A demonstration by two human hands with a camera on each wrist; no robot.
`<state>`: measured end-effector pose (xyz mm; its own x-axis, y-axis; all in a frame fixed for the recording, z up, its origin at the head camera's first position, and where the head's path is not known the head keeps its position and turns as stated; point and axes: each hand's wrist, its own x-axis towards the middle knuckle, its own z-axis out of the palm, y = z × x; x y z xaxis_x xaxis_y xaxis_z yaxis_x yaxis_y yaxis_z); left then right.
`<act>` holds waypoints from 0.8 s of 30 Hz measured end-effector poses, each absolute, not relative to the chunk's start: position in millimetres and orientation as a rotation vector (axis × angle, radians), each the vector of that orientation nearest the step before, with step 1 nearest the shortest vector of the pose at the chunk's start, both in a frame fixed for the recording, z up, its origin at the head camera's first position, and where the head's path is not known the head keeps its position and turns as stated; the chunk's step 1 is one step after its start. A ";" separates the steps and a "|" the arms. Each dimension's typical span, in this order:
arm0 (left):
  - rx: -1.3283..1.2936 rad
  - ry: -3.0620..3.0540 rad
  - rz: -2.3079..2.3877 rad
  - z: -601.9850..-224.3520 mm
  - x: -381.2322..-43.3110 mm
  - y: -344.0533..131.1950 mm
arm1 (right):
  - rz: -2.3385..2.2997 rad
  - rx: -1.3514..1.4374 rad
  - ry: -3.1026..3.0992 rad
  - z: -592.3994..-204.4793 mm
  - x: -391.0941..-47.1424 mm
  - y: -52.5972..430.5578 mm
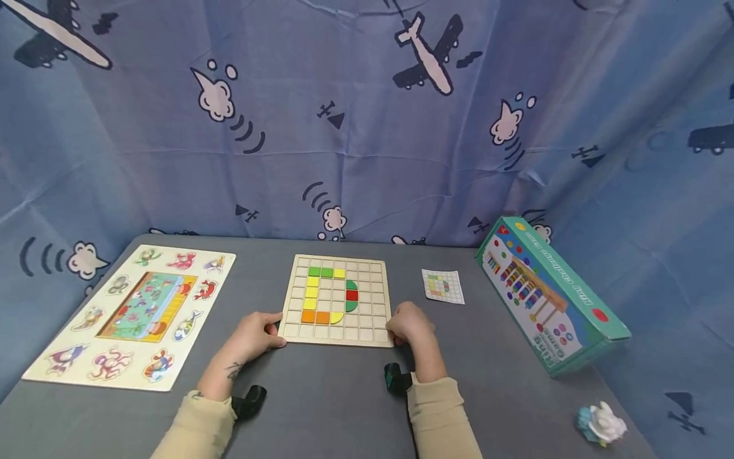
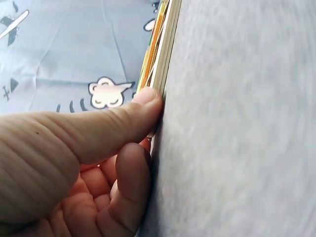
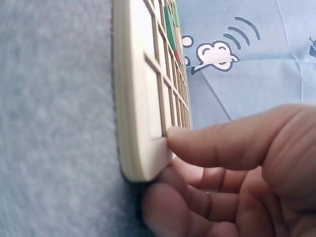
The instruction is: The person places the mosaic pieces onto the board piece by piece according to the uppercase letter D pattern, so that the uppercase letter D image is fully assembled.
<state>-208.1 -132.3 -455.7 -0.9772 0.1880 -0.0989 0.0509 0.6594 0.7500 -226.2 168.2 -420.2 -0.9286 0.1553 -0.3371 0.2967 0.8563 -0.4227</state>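
A square wooden grid board point(image 1: 367, 331) lies on the table in the middle of the head view. Coloured tiles sit in its cells: green and yellow along the top, yellow point(image 1: 310, 293) down the left, orange point(image 1: 308, 316) below, and red point(image 1: 352, 296) between green pieces on the right. My left hand point(image 1: 252, 338) grips the near left corner, its thumb point(image 2: 133, 113) against the near edge. At the near right corner, my right hand point(image 1: 411, 324) pinches the board, with the thumb point(image 3: 212, 143) on the top face and the other fingers curled beside and below the corner.
A small printed pattern card point(image 1: 453, 290) lies right of the board. Further right stands a green toy box point(image 1: 550, 299), with a small white and blue figurine point(image 1: 602, 423) nearer. A picture puzzle board point(image 1: 189, 344) lies at left. A patterned curtain point(image 1: 367, 127) hangs behind the grey table point(image 1: 327, 408).
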 end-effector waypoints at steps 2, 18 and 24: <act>0.188 2.704 1.217 -455.9 -207.7 -130.0 | -0.670 0.356 2.747 -420.1 -226.4 169.0; 0.181 2.704 1.252 -456.1 -205.8 -128.2 | -0.646 0.346 2.778 -422.9 -226.1 169.3; 0.175 2.696 1.254 -453.9 -205.1 -126.2 | -0.659 0.336 2.769 -423.7 -225.3 170.8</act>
<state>-205.1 -126.2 -453.9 -0.9800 0.1736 -0.0974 0.0373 0.6409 0.7667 -225.3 170.8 -423.7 -0.9353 0.1598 -0.3158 0.2850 0.8692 -0.4042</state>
